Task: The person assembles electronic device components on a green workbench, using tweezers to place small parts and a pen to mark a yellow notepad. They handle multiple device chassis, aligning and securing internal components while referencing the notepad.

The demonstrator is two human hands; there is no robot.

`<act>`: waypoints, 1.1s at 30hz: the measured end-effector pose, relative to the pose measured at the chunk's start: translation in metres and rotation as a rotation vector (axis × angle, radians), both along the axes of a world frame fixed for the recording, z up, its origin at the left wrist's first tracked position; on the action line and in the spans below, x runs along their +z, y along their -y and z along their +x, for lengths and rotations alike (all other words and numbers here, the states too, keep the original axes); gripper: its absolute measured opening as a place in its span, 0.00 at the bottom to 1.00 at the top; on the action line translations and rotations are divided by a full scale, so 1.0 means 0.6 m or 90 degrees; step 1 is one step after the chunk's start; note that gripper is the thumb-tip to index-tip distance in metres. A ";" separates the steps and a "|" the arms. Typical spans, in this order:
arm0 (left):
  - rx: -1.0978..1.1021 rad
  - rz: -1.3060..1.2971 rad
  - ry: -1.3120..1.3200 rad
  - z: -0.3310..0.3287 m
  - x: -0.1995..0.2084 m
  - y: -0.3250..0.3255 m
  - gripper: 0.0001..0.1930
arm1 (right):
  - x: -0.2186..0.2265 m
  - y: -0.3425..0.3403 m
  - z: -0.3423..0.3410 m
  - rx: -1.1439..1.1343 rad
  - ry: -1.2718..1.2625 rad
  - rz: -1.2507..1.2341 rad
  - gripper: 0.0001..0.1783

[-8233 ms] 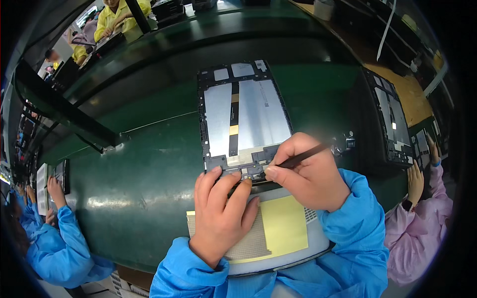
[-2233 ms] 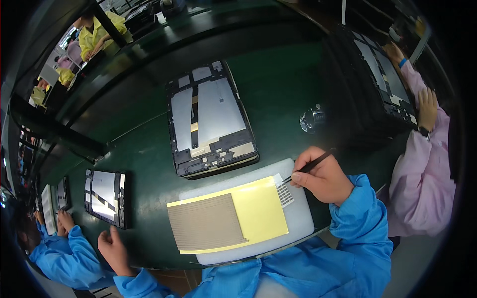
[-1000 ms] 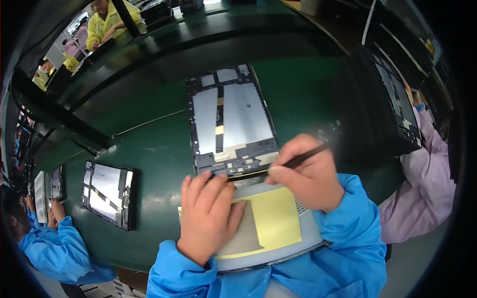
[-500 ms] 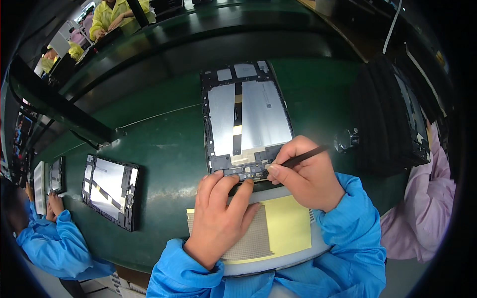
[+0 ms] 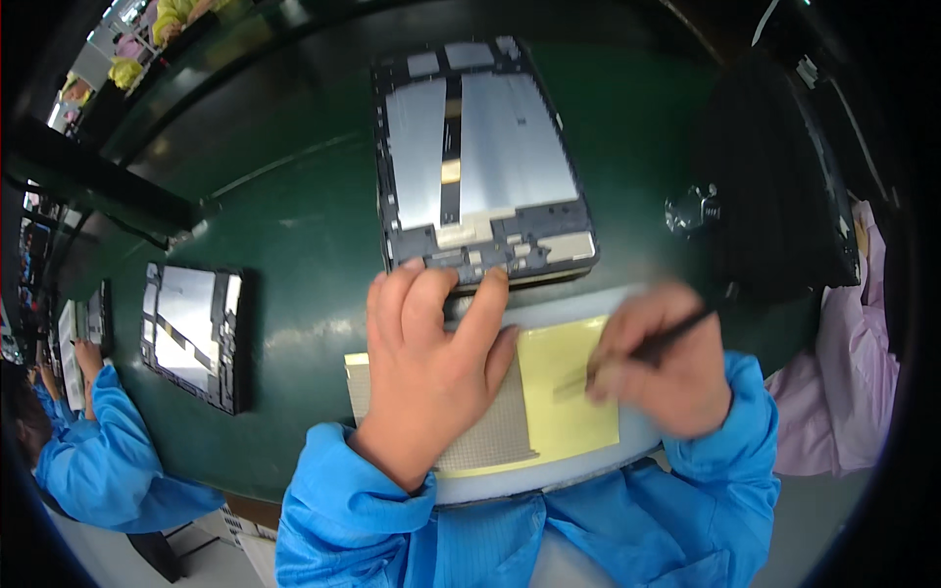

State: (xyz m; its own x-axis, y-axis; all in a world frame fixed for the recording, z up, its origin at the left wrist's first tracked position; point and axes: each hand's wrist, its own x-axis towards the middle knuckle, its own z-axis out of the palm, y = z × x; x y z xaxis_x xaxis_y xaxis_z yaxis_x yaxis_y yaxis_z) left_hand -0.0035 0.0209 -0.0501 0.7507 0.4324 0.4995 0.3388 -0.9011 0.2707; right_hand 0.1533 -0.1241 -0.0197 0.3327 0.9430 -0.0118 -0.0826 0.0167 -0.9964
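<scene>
An opened tablet (image 5: pixel 480 157) lies on the green bench, its silver inner plate, dark flex strip and lower circuit parts showing. My left hand (image 5: pixel 431 372) has its fingers stretched out, their tips resting on the near edge of the tablet. Below it, a yellow sheet (image 5: pixel 567 363) carries a tan gridded area (image 5: pixel 495 431) of small pieces, partly covered by that hand. My right hand (image 5: pixel 667 358), smeared by motion, grips dark tweezers (image 5: pixel 662 343) over the yellow sheet. Whether the tips hold anything is too blurred to tell.
Another opened tablet (image 5: pixel 191 328) lies to the left. A tall black stack (image 5: pixel 765 176) stands at the right, beside a small clear plastic object (image 5: pixel 693 208). A co-worker's blue sleeve (image 5: pixel 108 441) shows at far left, a pink sleeve (image 5: pixel 833 382) at right.
My right hand has moved from the tablet's lower edge down and right, over the yellow sheet, with the tweezers. The whole view has shifted; my left hand stays on the tablet's edge.
</scene>
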 end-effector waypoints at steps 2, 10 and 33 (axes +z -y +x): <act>-0.016 -0.002 0.002 0.003 -0.001 0.000 0.28 | -0.010 0.046 -0.025 0.082 0.056 -0.109 0.09; 0.002 0.000 -0.023 -0.006 -0.004 0.002 0.30 | -0.020 0.062 -0.049 0.116 0.109 -0.137 0.09; -0.040 -0.077 0.069 -0.015 0.000 -0.012 0.29 | 0.021 -0.144 0.019 0.004 0.102 0.012 0.08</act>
